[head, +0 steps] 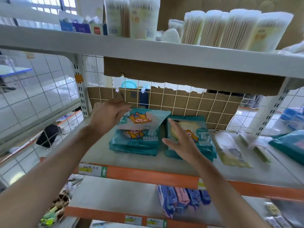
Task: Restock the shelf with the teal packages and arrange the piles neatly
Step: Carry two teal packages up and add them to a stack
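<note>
Two piles of teal packages with a cartoon bear print lie side by side on the middle shelf (98, 150). My left hand (108, 114) holds one teal package (144, 119) by its left edge, lifted and tilted above the left pile (134, 143). My right hand (181, 140) hovers flat with straight fingers over the right pile (204, 139), between the two piles. Whether it touches the pile I cannot tell.
A clear pack with yellow print (230, 150) and thin green sticks (261, 153) lie right of the piles; a teal bag (289, 145) sits at far right. Cotton swab packs (230, 28) fill the upper shelf. Wire mesh and cardboard (181, 102) back the shelf. Blue and pink packs (177, 199) lie below.
</note>
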